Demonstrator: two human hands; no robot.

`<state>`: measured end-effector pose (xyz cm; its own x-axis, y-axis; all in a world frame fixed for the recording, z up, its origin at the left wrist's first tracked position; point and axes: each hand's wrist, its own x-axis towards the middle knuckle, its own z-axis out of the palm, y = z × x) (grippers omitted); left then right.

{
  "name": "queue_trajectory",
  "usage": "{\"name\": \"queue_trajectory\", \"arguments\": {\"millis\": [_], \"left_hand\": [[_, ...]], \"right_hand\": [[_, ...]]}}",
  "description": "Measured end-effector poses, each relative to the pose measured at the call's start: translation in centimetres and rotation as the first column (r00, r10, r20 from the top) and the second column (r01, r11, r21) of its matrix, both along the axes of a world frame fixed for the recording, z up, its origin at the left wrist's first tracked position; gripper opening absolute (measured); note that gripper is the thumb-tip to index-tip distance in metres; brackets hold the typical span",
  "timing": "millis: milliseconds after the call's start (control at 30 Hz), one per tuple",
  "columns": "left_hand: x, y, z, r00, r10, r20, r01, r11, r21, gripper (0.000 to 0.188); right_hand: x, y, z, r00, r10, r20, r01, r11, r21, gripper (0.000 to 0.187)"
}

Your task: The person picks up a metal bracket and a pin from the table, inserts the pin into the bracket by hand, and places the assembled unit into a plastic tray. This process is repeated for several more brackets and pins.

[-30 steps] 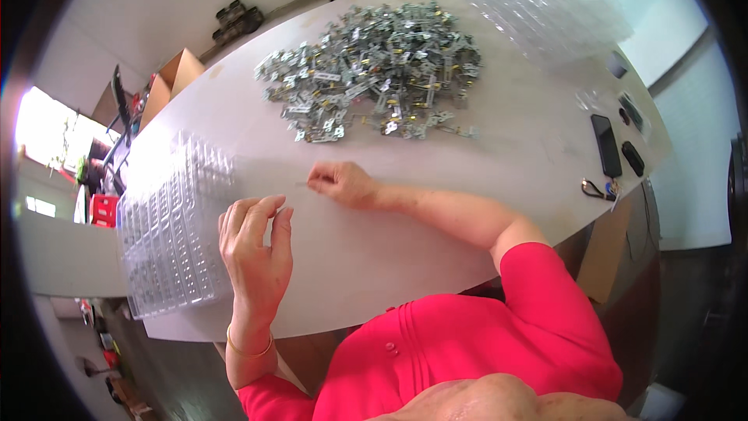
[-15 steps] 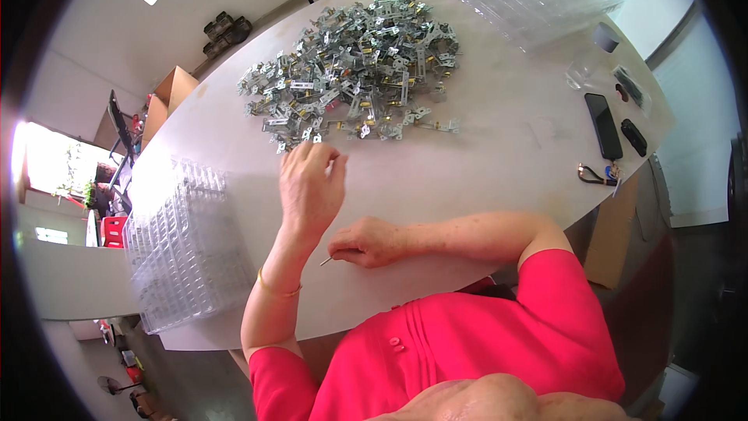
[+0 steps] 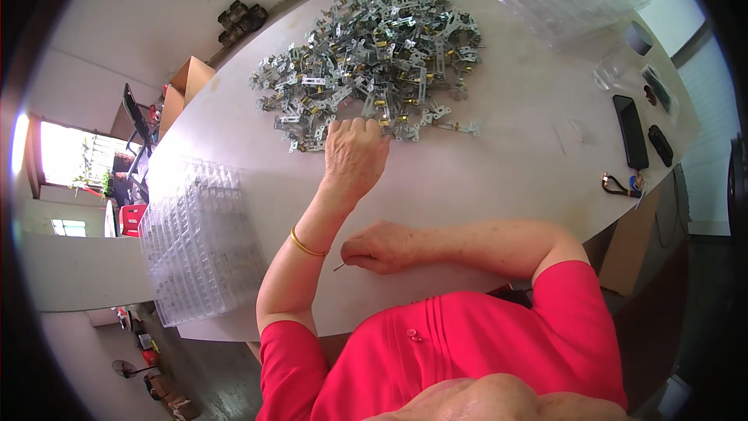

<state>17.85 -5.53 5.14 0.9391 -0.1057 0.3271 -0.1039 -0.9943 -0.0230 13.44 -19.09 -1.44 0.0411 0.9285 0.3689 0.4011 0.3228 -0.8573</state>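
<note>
Silvery metal parts [image 3: 389, 55] are lying heaped at the upper centre of the frame, the left hand [image 3: 357, 152] is overlapping their lower edge, its opening and any hold impossible to tell, and the right hand [image 3: 383, 247], lower centre, is tightly pinching a thin rod [image 3: 338, 267]

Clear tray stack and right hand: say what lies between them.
The head view shows the left forearm with a gold bracelet, and the thin rod jutting from the right hand.
</note>
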Motion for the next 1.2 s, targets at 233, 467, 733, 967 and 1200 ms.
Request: {"name": "queue_trajectory", "arguments": {"millis": [233, 467, 733, 967, 1200], "left_hand": [[0.4, 0.5, -1.2, 0.998, -0.032, 0.061, 0.030, 0.999, 0.038, 0.021], [0.9, 0.5, -1.9, 0.994, -0.043, 0.096, 0.034, 0.995, 0.090, 0.019], [0.5, 0.5, -0.7, 0.979, -0.032, 0.202, 0.012, 0.995, 0.102, 0.018], [-4.9, 0.3, 2.1, 0.982, 0.180, 0.063, -0.136, 0.894, -0.427, 0.031], [-12.6, 2.9, 1.6, 0.841, 0.197, -0.504, -0.541, 0.289, -0.789, 0.033]], "right_hand": [[0.0, 0.2, -0.3, 1.000, 0.002, 0.015, -0.002, 1.000, -0.015, 0.011], [-0.1, 0.2, -0.2, 1.000, 0.002, -0.029, -0.003, 1.000, -0.005, 0.012], [-0.1, 0.1, 0.1, 1.000, 0.011, -0.016, -0.011, 1.000, -0.019, 0.012], [-0.4, -0.2, 0.2, 0.993, -0.003, -0.120, -0.008, 0.995, -0.097, 0.010], [-0.2, -0.1, 0.5, 0.994, 0.000, -0.111, -0.005, 0.999, -0.041, 0.008]]}}
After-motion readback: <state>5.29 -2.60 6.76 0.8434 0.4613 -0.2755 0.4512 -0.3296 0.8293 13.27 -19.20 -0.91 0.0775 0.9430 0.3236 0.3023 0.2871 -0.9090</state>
